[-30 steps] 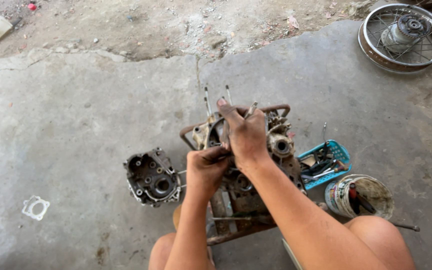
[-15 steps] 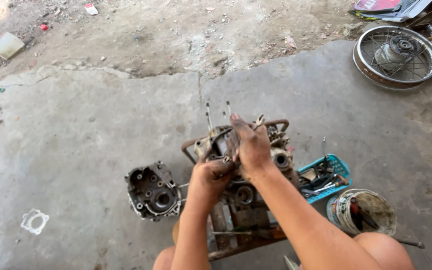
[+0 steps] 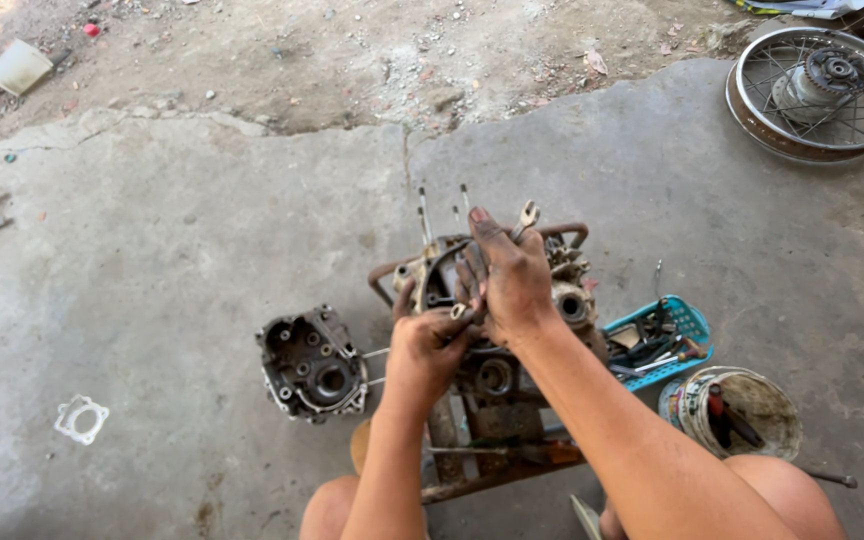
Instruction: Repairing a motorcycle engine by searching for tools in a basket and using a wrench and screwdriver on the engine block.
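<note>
Fingers (image 3: pixel 457 312) of the left hand (image 3: pixel 430 345) pinch some small metal part, probably a nut, over the greasy grey engine crankcase (image 3: pixel 482 300) on its rusty stand; right hand (image 3: pixel 512 275) steadies it, fingers pressed together. Mid-fitting, next needs careful alignment.

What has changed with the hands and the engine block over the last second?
Little. The right hand has stayed on top of the engine block, the wrench still in its grip. The left hand has stayed just below, fingers against the right hand. The loose engine cover, blue basket, bucket and wheel lie as before.
</note>
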